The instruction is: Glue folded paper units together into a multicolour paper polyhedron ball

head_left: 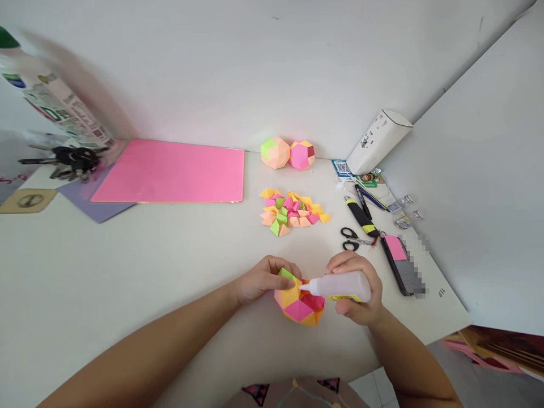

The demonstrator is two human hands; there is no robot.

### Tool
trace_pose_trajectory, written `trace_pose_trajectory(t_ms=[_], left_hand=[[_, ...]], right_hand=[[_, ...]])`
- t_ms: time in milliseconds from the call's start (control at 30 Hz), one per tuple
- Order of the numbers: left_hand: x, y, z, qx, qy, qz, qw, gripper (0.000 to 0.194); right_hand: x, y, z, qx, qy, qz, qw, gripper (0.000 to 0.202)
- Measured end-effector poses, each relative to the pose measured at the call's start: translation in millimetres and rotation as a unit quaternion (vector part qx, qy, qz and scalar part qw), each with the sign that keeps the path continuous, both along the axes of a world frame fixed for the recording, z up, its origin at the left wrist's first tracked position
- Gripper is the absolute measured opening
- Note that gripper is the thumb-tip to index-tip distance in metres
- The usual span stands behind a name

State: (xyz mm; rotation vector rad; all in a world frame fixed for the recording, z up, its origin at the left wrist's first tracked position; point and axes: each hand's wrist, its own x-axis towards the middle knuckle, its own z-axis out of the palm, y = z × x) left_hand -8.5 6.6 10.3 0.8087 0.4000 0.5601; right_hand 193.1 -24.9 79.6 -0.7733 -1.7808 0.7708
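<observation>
My left hand (268, 280) pinches the upper left edge of a partly built paper ball (297, 309), made of folded orange, pink, green and peach facets. The ball's upper right side is open and shows its hollow inside. In my right hand (361, 283) lies a clear glue bottle (340, 285), tilted nearly flat. Its white nozzle points left and its tip is at the ball's rim, by the left fingers; whether glue is coming out I cannot tell. Beyond both hands is a pile of small folded paper pieces (293, 212) in the same colours.
Two finished paper balls (275, 153) rest against the wall. A pink sheet (182, 173) lies at the left, near keys (79, 158) and a large bottle (55, 90). On the right are scissors (355, 239), a cutter (361, 216), a phone (402, 266) and a white case (378, 141).
</observation>
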Motion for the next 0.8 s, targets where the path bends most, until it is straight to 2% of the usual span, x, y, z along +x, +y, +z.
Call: trace_pose_trajectory(t_ms=[167,300,467,667,800], left_hand=[[-0.4,0.0,-3.6,0.001,-0.001,0.002,1.000,0.008],[0.1,-0.2,-2.9,0.003,-0.001,0.000,1.000,0.009],[0.0,0.1,-1.2,0.004,-0.002,0.008,1.000,0.008],[-0.5,-0.1,-1.4,-0.001,-0.012,0.008,1.000,0.008],[0.3,0.1,-2.2,-0.002,-0.016,0.011,1.000,0.011]], right_hand=[[0.7,-0.3,1.2,0.028,-0.017,-0.012,0.999,0.040],[2.4,-0.3,1.9,0.018,-0.028,0.007,0.999,0.041],[2.1,-0.2,2.3,0.037,-0.023,0.011,0.999,0.042],[2.5,0.6,2.8,0.021,-0.008,0.042,0.999,0.043],[2.1,1.6,1.7,0.028,0.009,0.031,0.999,0.043]])
